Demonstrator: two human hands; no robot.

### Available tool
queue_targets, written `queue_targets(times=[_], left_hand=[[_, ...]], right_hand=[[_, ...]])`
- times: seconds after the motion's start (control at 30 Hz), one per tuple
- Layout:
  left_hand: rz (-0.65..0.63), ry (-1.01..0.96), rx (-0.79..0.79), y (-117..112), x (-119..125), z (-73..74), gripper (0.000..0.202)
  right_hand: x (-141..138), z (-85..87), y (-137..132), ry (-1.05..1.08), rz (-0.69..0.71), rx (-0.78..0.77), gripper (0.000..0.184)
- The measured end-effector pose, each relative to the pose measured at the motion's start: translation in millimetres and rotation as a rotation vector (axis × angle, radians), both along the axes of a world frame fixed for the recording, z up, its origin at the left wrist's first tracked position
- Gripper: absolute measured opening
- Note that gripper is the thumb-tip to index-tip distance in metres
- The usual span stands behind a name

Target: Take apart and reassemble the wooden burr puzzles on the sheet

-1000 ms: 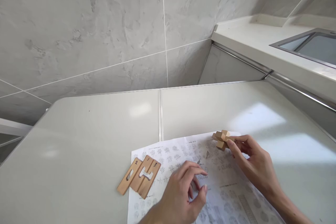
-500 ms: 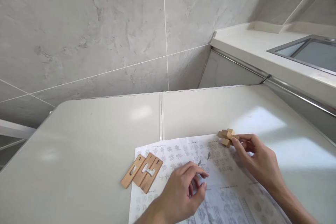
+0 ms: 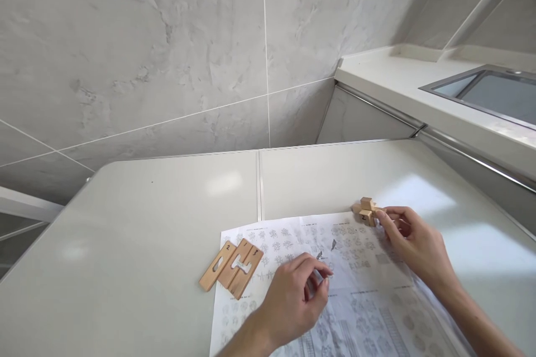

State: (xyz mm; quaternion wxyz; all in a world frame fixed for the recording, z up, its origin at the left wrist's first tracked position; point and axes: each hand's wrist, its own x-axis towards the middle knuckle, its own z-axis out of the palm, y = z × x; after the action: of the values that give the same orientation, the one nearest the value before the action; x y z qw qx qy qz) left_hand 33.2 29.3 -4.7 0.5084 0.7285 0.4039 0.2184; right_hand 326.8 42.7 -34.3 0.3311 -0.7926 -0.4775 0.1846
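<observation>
My right hand (image 3: 412, 242) pinches a small assembled wooden cross puzzle (image 3: 365, 211) at the far right edge of a printed instruction sheet (image 3: 355, 290); the puzzle rests at the sheet's top corner. My left hand (image 3: 293, 298) lies on the middle of the sheet with its fingers curled, thumb and forefinger close together; I cannot make out anything in them. Three flat numbered wooden slats (image 3: 231, 264) with cut-out slots lie side by side at the sheet's left edge, apart from both hands.
All this lies on a pale table (image 3: 138, 217) with a seam down its middle, set against a grey tiled wall (image 3: 167, 50). To the right runs a white counter (image 3: 402, 86) with a steel sink (image 3: 489, 92).
My right hand has carried the wooden cross puzzle a little farther away toward the sheet's top right corner. The left hand stays curled on the sheet. The view has shifted slightly.
</observation>
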Motion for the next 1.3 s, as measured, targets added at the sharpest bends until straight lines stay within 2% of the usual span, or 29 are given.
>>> queue_targets(times=[0.2, 0.3, 0.37, 0.43, 0.53, 0.63, 0.77, 0.87, 1.0, 1.17, 1.3], left_hand=[[-0.047, 0.014, 0.086, -9.4, -8.4, 8.0, 0.016], [-0.06, 0.02, 0.305, -19.0, -24.7, 12.3, 0.015], [-0.025, 0.045, 0.467, -25.2, -40.9, 13.9, 0.018], [0.056, 0.104, 0.563, -30.3, -59.7, 14.5, 0.022], [0.248, 0.279, 0.68, -34.8, -87.7, 13.2, 0.027], [0.434, 0.463, 0.643, -36.3, -108.6, 8.6, 0.043], [0.525, 0.587, 0.522, -37.9, -124.1, -1.3, 0.067], [0.535, 0.604, 0.468, -41.6, -129.6, -8.7, 0.073], [0.551, 0.586, 0.435, -48.2, -129.8, -14.5, 0.072], [0.635, 0.543, 0.411, -52.7, -123.6, -16.1, 0.064], [0.613, 0.552, 0.402, -52.2, -120.6, -14.5, 0.06]], right_hand=[[6.2, 5.8, 1.8, 0.002, -0.049, -0.007, 0.046], [6.5, 18.3, -4.7, -0.02, -0.108, 0.038, 0.04], [1.3, 26.5, -11.6, 0.011, -0.123, 0.082, 0.038], [-10.7, 31.4, -19.1, 0.153, -0.037, 0.118, 0.04], [-41.6, 30.6, -28.4, 0.429, 0.228, 0.074, 0.04], [-78.6, 23.6, -33.0, 0.548, 0.429, 0.014, 0.036], [-109.7, 14.2, -31.9, 0.508, 0.573, 0.019, 0.035], [-113.4, 7.9, -28.5, 0.46, 0.636, 0.028, 0.034], [-110.6, 1.4, -28.3, 0.425, 0.64, 0.037, 0.031], [-112.8, 0.1, -33.2, 0.411, 0.633, 0.063, 0.031], [-111.6, -0.7, -33.5, 0.405, 0.663, 0.062, 0.027]])
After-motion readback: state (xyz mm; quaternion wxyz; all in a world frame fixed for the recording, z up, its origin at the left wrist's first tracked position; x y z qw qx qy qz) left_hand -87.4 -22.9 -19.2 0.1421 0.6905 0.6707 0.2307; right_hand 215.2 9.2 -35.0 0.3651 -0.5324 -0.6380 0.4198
